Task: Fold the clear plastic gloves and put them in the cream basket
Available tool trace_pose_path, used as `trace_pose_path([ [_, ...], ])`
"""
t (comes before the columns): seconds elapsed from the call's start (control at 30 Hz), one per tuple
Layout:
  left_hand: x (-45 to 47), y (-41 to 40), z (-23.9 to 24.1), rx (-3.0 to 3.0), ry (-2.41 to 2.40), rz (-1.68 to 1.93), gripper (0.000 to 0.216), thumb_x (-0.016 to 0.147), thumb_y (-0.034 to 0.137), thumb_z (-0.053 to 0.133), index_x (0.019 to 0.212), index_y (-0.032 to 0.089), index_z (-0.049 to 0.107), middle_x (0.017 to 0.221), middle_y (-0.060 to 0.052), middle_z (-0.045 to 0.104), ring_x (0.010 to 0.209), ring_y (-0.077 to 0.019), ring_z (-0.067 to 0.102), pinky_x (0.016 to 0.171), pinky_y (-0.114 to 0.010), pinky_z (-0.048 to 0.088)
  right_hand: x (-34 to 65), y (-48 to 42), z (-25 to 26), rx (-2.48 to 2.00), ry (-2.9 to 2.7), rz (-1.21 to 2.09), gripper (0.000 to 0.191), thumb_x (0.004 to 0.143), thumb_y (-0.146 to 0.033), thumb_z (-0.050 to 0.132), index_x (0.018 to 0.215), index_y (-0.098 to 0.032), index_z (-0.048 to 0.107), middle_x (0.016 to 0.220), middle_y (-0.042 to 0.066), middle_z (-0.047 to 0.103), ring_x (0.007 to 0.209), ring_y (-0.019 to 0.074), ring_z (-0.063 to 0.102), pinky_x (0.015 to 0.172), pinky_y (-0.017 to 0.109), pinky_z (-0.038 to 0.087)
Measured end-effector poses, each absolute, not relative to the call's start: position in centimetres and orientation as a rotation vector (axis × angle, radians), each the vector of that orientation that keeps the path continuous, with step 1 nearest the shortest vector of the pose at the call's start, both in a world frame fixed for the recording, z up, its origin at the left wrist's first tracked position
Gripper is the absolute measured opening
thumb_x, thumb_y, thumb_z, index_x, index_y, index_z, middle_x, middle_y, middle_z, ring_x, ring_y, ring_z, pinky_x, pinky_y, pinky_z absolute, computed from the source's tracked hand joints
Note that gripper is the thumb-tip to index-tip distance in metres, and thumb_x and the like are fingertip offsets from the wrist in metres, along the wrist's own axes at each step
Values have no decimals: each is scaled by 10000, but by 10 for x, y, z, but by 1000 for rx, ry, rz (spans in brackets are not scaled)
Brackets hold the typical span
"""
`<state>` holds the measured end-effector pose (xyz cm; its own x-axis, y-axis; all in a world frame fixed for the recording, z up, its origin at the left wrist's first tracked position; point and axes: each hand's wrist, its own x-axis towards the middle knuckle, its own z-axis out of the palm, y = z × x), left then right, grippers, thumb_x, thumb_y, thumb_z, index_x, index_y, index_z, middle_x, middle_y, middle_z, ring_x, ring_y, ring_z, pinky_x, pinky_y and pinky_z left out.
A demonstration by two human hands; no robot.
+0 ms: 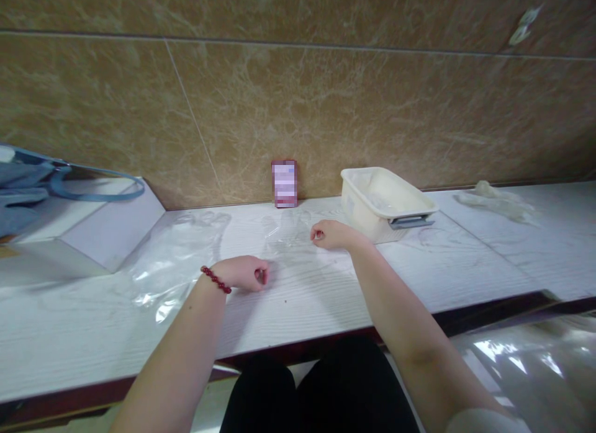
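My left hand (244,272), a dark red bead bracelet (216,280) at its wrist, hovers or rests over the white wood-grain table (298,315) with thumb and fingers curled together. Farther forward and to the right, my right hand (334,234) is in a similar pinch. Whatever either pinch holds is too small or too clear to make out. Thin transparent plastic pieces (286,230) lie just left of my right hand. A larger sheet or bag of clear plastic (174,253) is spread out left of my left hand. Close behind my right hand stands a cream plastic bin (356,203).
A phone (285,185) leans upright against the brown tiled wall (279,110). At the left are a white box (114,225) and a blue bag with a strap (23,191). Crumpled clear plastic (496,203) lies far right; more shiny plastic (526,365) sits below the table edge.
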<state>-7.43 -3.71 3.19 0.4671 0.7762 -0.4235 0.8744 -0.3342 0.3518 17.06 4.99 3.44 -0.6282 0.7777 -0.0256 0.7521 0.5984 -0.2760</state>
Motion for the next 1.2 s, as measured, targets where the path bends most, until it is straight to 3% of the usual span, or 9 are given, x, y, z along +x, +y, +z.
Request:
trace_pose_path([
  [0.17, -74, -35, 28, 2177, 1388, -172, 187, 570, 217, 471, 697, 175, 602, 640, 11, 568, 591, -120, 486, 540, -211, 343, 168, 36, 45, -1258, -2843, 472, 194, 657, -286, 546, 820, -198, 604, 874, 33, 598, 775, 149, 531, 659, 225, 380],
  [0.33, -72, -35, 39, 2274, 1360, 94, 149, 609, 213, 437, 684, 162, 556, 673, -1, 562, 624, -120, 482, 601, -225, 373, 149, 10, 49, -1042, -2902, 515, 459, 611, -526, 583, 910, -178, 553, 913, 66, 570, 856, 189, 506, 724, 275, 387],
  [0.43, -72, -34, 45, 2282, 1367, 322, 138, 634, 212, 429, 720, 168, 527, 768, -14, 580, 683, -130, 503, 642, -243, 392, 136, -6, 43, -967, -2844, 423, 582, 564, -553, 613, 986, -169, 499, 981, 86, 540, 929, 215, 473, 768, 305, 377],
  [0.57, -76, -33, 46, 2099, 1343, 558, 36, 679, 199, 400, 690, 183, 431, 868, -23, 603, 758, -136, 548, 653, -257, 419, 136, -9, 41, -1082, -2811, 217, 436, 630, -380, 623, 991, -171, 496, 1016, 93, 521, 956, 218, 464, 793, 319, 358],
  [0.73, -83, -33, 47, 1951, 1360, 733, 55, 723, 239, 397, 743, 192, 379, 804, -18, 604, 711, -128, 572, 646, -281, 442, 156, 9, 55, -1268, -2799, 230, 182, 695, -210, 519, 865, -186, 579, 937, 59, 580, 864, 173, 524, 730, 257, 372],
  [0.9, -82, -31, 43, 2220, 1330, 576, 362, 619, 317, 572, 944, 190, 474, 943, -39, 578, 851, -165, 543, 708, -291, 437, 166, 20, 57, -1270, -2775, 358, 158, 661, -178, 511, 792, -187, 601, 852, 30, 620, 788, 143, 544, 659, 216, 374],
  [1.03, -80, -19, 29, 2415, 1339, 453, 186, 659, 265, 511, 814, 194, 586, 862, -21, 604, 846, -163, 534, 795, -294, 392, 167, 27, 48, -1317, -2747, 421, 166, 652, -172, 493, 779, -199, 596, 841, 19, 626, 766, 134, 549, 634, 205, 371],
  [1.2, -83, -15, 26, 2333, 1448, 451, 178, 693, 322, 472, 742, 184, 573, 779, -11, 605, 748, -148, 535, 688, -256, 405, 169, 32, 47, -1371, -2743, 435, 171, 651, -201, 488, 785, -195, 595, 828, 22, 631, 752, 145, 550, 622, 217, 376],
])
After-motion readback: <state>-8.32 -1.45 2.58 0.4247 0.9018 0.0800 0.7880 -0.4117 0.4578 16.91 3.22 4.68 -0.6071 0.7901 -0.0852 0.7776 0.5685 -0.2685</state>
